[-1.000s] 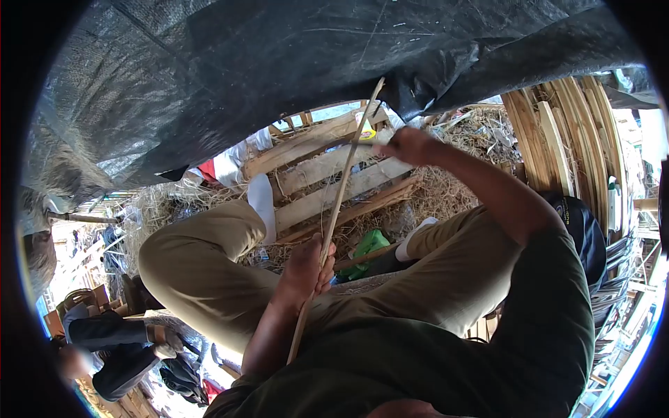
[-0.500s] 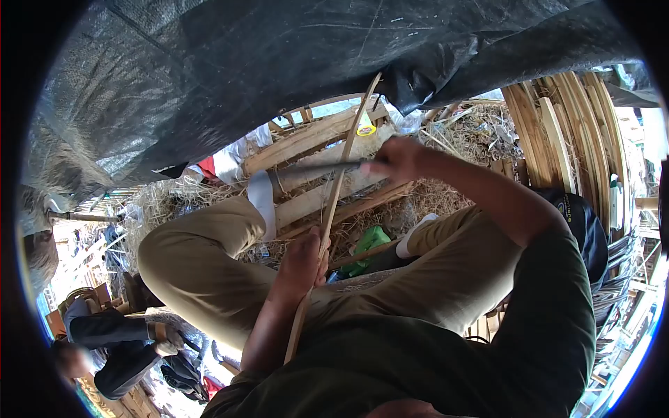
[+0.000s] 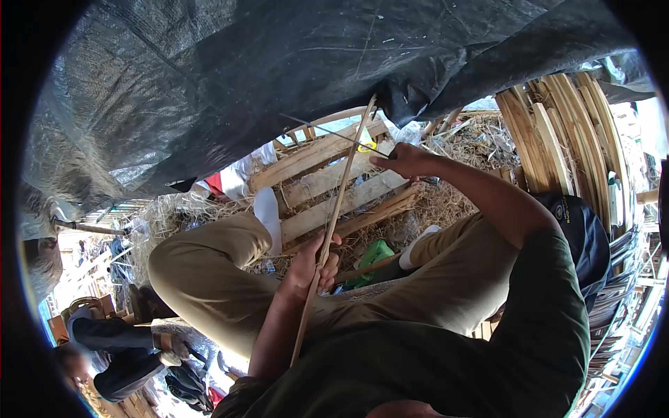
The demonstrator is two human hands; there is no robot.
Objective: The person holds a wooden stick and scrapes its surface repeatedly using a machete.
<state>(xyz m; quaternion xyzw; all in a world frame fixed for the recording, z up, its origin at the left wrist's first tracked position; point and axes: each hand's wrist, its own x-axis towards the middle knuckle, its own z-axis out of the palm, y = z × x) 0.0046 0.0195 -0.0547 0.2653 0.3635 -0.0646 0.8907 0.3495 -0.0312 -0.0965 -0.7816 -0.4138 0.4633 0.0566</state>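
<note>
My left hand (image 3: 311, 268) is wrapped round a long thin wooden strip (image 3: 343, 184), which slants from my lap up toward the black sheet. In my right hand (image 3: 410, 161) is the handle of a long, thin knife (image 3: 324, 129). Seen nearly edge-on, its blade crosses the strip near the upper end and points up and left; whether the two touch cannot be made out.
A dark plastic sheet (image 3: 279, 63) hangs across the top. Wooden slats (image 3: 320, 157) and straw lie beyond my legs. At the right are stacked boards (image 3: 557, 139) and a black bag (image 3: 575, 237). Another person (image 3: 115, 352) sits at the lower left.
The blade swung from low across the strip to a slant pointing up and left. My right hand shifted slightly, and the strip's top end dropped a little.
</note>
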